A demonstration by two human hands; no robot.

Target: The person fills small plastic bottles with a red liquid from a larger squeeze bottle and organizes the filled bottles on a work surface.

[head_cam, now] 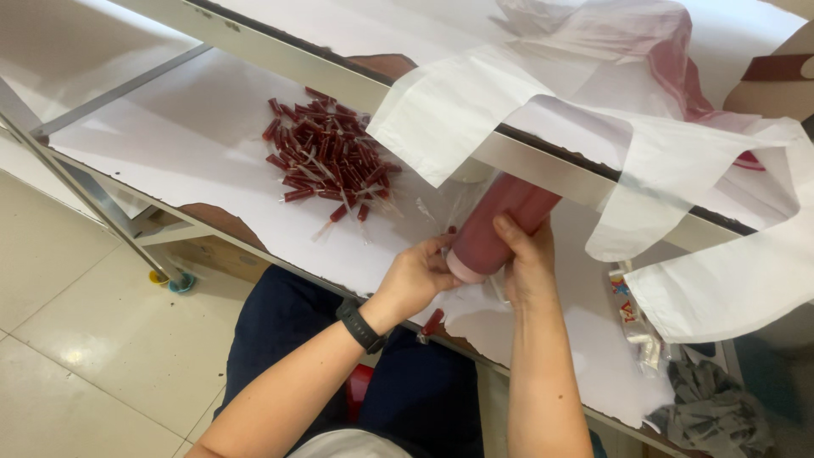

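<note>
My right hand (527, 259) grips a squeeze bottle (500, 225) filled with dark red liquid, tilted with its lower end toward me. My left hand (415, 276), with a black band on its wrist, pinches something small at the bottle's lower end; a small red filled tube (432, 322) shows just below that hand. A pile of several small red filled tubes (326, 157) lies on the white paper-covered table (186, 144) to the left of my hands.
White plastic bags (678, 170) hang over the metal shelf rail (339, 80) above the bottle. A small printed packet (632, 314) and a grey cloth (712, 411) lie at the right. Metal table legs (85, 191) stand on the tiled floor at left.
</note>
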